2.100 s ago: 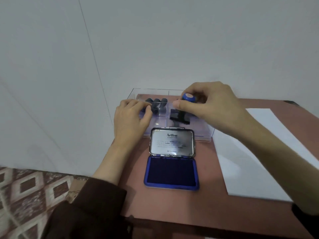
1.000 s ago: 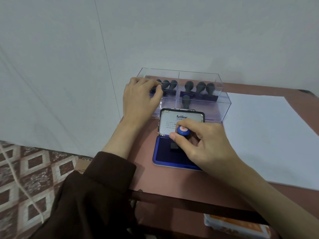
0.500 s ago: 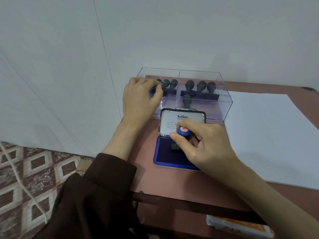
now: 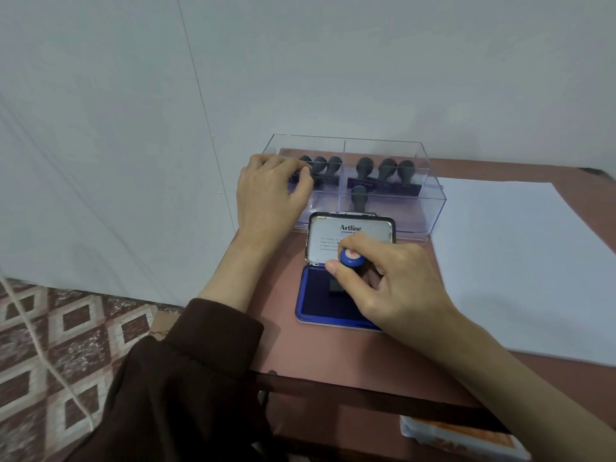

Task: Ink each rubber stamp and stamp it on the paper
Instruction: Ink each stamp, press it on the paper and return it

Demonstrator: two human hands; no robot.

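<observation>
Seven grey-handled stamps [image 4: 386, 168] stand in the clear box [image 4: 430, 213] at the back of the table [image 4: 286, 345]. Three are in its left compartment and four in its right, one of those in front of the rest.

Taking the open ink pad [image 4: 316, 296] as the centre of the dial, the box sits at twelve o'clock, just behind the raised lid [image 4: 333, 240]. The paper [image 4: 520, 261] lies at three o'clock, close beside the pad.

The right hand [image 4: 400, 288] comes in from five o'clock and pinches the blue-capped stamp [image 4: 351, 258]. Its thumb and forefinger are closed round the handle just under the cap, and the other fingers are loosely bent behind. This stamp stands upright with its dark base down on the blue pad, so it appears to be taking ink.

The left hand [image 4: 266, 195] rests at eleven o'clock with its fingers curled over the left end of the box. Whether they grip the wall or one of the stamps inside, I cannot tell.

As for progress, the visible part of the paper shows no print at all. I judge this to be the first stamp, at the inking stage. Its press on the sheet is still to come, and the seven in the box then need the same treatment.
</observation>
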